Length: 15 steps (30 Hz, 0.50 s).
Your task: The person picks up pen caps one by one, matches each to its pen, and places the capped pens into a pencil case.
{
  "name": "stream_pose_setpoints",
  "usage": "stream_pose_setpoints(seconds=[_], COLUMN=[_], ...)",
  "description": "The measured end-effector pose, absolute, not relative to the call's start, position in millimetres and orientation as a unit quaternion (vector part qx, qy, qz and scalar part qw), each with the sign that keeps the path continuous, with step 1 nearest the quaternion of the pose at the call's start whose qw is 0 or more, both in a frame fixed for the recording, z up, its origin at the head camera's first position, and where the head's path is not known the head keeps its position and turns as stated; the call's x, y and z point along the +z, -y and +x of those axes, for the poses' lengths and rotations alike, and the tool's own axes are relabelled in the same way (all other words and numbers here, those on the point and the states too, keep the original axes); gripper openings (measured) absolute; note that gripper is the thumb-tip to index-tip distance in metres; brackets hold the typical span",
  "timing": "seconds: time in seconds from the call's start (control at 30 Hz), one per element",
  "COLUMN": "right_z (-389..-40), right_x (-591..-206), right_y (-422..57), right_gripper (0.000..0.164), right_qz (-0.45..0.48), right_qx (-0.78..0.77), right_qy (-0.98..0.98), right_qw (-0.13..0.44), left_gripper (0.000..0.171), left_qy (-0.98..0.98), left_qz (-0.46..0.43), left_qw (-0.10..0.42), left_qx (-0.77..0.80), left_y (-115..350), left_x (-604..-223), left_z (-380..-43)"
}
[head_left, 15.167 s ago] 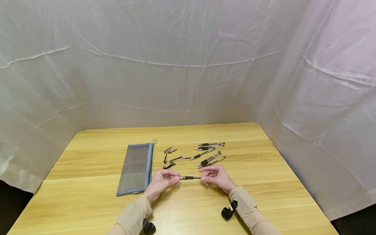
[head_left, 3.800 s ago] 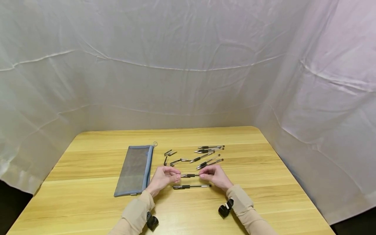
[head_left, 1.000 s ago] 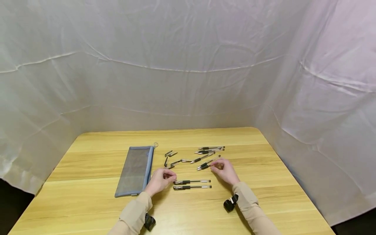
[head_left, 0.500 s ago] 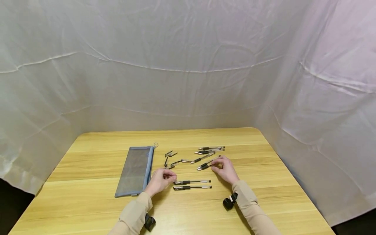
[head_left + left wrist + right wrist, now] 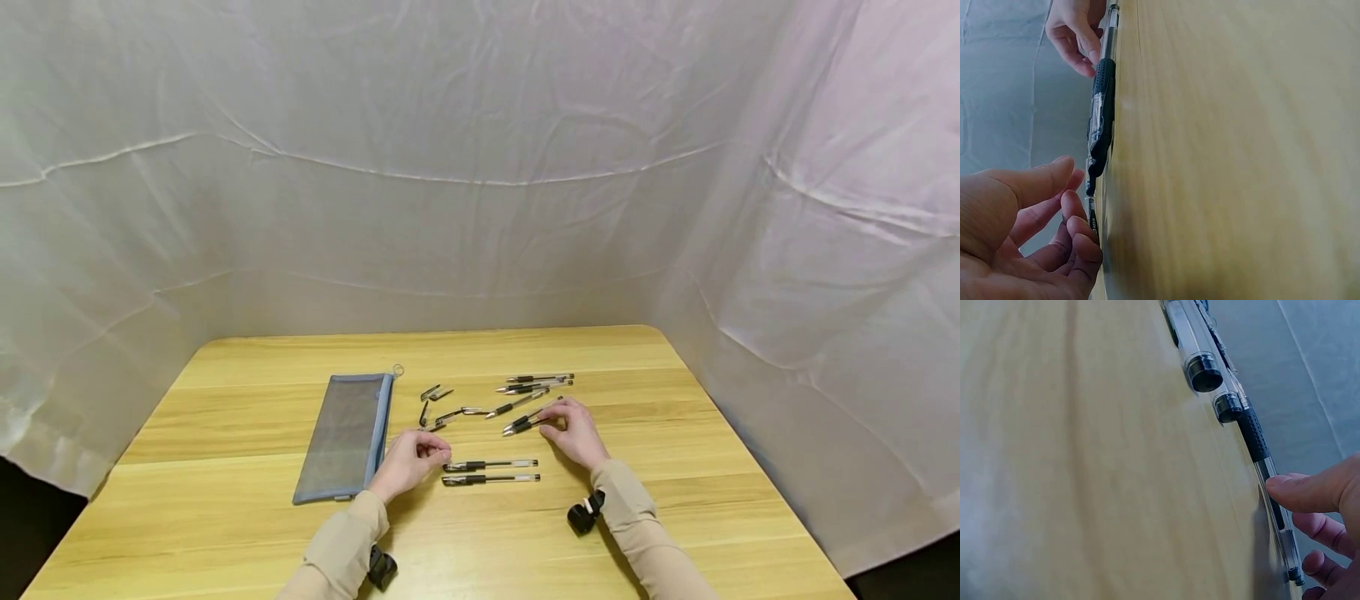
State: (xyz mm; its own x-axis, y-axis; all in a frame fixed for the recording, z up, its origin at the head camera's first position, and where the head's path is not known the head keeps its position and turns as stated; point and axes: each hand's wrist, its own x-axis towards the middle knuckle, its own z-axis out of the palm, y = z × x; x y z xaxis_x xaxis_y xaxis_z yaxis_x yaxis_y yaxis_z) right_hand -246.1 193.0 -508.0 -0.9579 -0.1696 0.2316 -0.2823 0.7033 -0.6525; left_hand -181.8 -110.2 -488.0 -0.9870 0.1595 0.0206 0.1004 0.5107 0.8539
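My left hand (image 5: 408, 461) rests near the cap ends of two capped gel pens (image 5: 472, 479) lying side by side. In the left wrist view its fingers (image 5: 1082, 232) are loosely curled beside a small pen cap (image 5: 1092, 219), gripping nothing. My right hand (image 5: 573, 433) is at the rear of an uncapped gel pen (image 5: 519, 426) with a black grip. The right wrist view shows the thumb overlapping that pen's clear barrel (image 5: 1282, 534), while the fingers are spread apart above it. A second uncapped pen lies against it, pointing the same way.
Several uncapped pens (image 5: 525, 388) lie farther back on the right. Loose pen caps (image 5: 472, 410) are scattered around the middle. A blue-edged mesh zip pouch (image 5: 380, 417) lies flat at left on the wooden table (image 5: 675, 475), with pale curtains (image 5: 480, 233) behind and at both sides.
Earlier both hands held a pen at its two ends; it now lies capped beside another capped pen. The right hand has moved to an uncapped pen, almost still over the last second.
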Motion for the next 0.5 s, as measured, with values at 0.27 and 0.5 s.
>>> stream_pose_setpoints(seconds=[0.27, 0.5], right_z=[-246.3, -246.6], right_x=[-507.0, -506.4], right_y=[-191.4, -193.4], right_gripper=[0.011, 0.008], right_qz=[0.126, 0.131], right_qx=[0.348, 0.326], right_qy=[0.927, 0.935], right_qw=[0.065, 0.046], left_gripper=[0.006, 0.005], left_qy=[-0.871, -0.872], left_qz=[0.074, 0.088], left_qw=[0.029, 0.010], left_qx=[0.486, 0.482], left_y=[110.4, 111.5], left_x=[-487.8, -489.1], left_z=[-181.1, -181.1])
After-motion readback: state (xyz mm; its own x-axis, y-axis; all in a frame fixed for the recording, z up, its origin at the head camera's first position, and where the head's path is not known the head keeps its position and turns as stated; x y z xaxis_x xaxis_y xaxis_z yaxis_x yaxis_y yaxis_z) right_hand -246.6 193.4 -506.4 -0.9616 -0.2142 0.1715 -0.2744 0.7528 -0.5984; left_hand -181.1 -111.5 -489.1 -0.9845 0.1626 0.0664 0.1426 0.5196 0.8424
